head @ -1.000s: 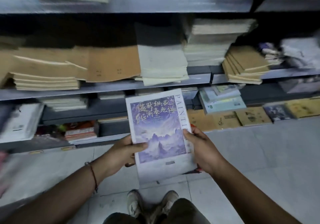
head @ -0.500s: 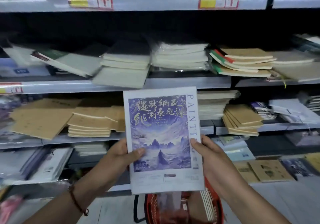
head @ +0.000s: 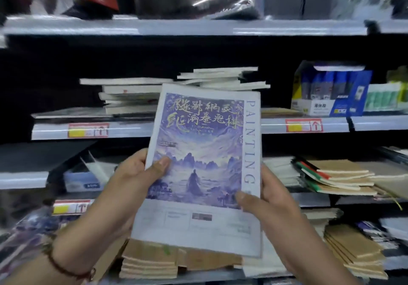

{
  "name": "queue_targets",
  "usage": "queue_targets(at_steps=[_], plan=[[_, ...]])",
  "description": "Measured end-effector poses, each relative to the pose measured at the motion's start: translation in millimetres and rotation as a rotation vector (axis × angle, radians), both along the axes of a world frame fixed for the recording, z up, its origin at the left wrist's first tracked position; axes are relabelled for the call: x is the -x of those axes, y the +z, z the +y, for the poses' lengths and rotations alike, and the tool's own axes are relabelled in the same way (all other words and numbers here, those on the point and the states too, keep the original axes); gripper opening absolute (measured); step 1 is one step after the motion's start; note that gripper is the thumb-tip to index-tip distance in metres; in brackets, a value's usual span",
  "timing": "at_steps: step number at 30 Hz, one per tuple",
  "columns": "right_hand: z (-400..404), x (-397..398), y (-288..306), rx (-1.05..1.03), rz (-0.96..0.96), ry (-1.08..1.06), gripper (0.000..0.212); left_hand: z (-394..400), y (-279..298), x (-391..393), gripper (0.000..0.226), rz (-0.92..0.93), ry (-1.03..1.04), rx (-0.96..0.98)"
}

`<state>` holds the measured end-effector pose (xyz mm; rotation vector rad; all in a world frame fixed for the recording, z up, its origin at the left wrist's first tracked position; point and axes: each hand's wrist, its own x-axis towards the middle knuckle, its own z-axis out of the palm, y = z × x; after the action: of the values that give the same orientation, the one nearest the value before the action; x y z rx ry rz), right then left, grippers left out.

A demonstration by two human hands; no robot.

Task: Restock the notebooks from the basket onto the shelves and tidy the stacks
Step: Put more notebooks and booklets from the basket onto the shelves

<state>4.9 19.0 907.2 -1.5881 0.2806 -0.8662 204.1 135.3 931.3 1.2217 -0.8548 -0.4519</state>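
I hold a notebook (head: 203,170) with a purple mountain cover and the word PAINTING down its right side, upright in front of the shelves. My left hand (head: 136,174) grips its left edge, thumb on the cover. My right hand (head: 267,198) grips the lower right edge, thumb on the cover. Its top edge reaches an untidy stack of white notebooks (head: 212,78) on the upper shelf (head: 276,125). The basket is out of view.
More white notebooks (head: 130,97) lie left on that shelf, and a blue-and-white carton (head: 329,92) stands at its right. Brown kraft notebooks (head: 340,178) lie stacked one shelf lower at right, others (head: 150,262) below my hands. Dark packaged goods fill the top shelf (head: 198,27).
My view has risen from the floor and low shelves to the higher ones. Both hands have lifted the notebook up to the level of the white stack; the red basket has dropped out of view.
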Motion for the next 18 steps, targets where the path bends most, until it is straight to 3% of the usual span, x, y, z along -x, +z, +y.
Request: queue_targets(at_steps=[4, 7, 11, 14, 18], plan=[[13, -41, 63, 0.116, -0.158, -0.081, 0.048, 8, 62, -27, 0.023, -0.074, 0.119, -0.015], [11, -74, 104, 0.096, -0.168, -0.085, 0.041, 16, 95, -49, 0.021, -0.106, 0.154, -0.018], [-12, -122, 148, -0.007, -0.035, -0.101, 0.020, 31, 126, -74, 0.013, -0.034, 0.075, 0.047], [-28, -148, 185, -0.077, 0.109, -0.172, 0.018, 42, 146, -93, 0.032, -0.008, 0.050, 0.074], [-45, -172, 236, -0.084, 0.241, -0.179, 0.007, 41, 173, -108, 0.034, 0.019, -0.036, 0.071]])
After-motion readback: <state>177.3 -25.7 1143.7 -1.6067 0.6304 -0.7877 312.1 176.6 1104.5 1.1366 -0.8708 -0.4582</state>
